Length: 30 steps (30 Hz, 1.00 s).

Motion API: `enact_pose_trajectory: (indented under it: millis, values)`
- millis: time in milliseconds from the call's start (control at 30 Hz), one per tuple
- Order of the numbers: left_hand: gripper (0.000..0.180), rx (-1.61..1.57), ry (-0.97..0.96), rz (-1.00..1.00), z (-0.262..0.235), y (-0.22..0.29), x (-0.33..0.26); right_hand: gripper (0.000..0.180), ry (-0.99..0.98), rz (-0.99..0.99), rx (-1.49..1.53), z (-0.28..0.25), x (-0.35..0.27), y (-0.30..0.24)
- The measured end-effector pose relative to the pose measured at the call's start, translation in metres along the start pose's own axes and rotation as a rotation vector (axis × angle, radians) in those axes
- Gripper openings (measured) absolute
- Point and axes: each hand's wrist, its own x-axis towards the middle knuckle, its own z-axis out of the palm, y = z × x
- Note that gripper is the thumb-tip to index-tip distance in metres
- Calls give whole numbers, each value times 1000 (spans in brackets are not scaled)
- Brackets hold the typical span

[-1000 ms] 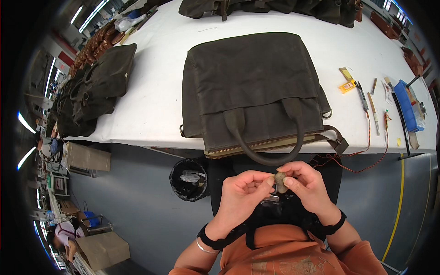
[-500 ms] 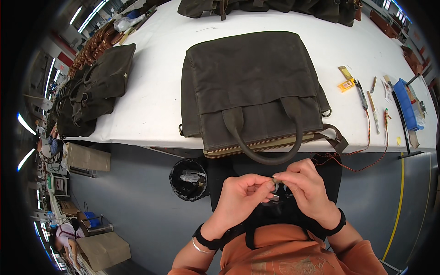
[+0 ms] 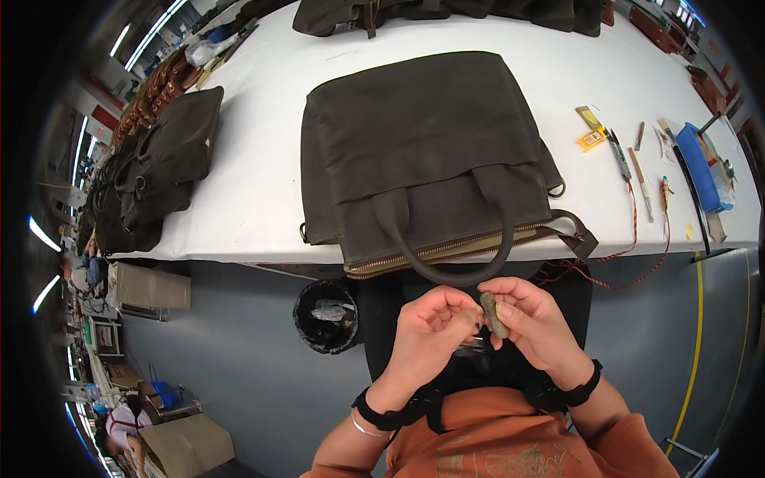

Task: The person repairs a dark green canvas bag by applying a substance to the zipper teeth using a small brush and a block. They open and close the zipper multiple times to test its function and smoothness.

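My right hand [image 3: 535, 320] pinches a small brown-grey oblong piece [image 3: 492, 314] below the table edge. My left hand [image 3: 430, 331] is closed beside it, fingertips touching the piece and a thin shiny metal item [image 3: 473, 344] that shows just under them. Right above both hands lies a dark olive canvas handbag [image 3: 422, 143] flat on the white table [image 3: 255, 183]. Its zipper edge overhangs the table's near side and its looped handle [image 3: 446, 275] hangs toward my hands.
More dark bags [image 3: 151, 167] are piled at the table's left, others along the far edge. Small tools, a yellow tag and a blue box [image 3: 705, 163] lie at the right, with an orange cord [image 3: 629, 255]. A black bin [image 3: 325, 316] stands on the grey floor.
My hands have drawn slightly together and turned the small piece, which now stands more upright between my fingers. The bag has not moved.
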Motion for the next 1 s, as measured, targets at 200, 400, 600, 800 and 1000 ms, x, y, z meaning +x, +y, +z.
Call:
enact_pose_trajectory:
  millis: [200,400,600,800,1000]
  values:
    - [14,227,42,85,7,-4,-7,35,51,-29,55,0,0,1]
    - [15,506,65,161,11,3,-11,34,90,-92,-62,-2,-1,5]
    - [11,678,71,236,12,2,-11,34,117,-215,-179,2,-3,8]
    - [4,683,44,176,13,10,-11,29,102,-326,-470,-5,-3,18]
    - [5,320,76,33,6,-2,-12,27,63,-275,-237,8,-4,12]
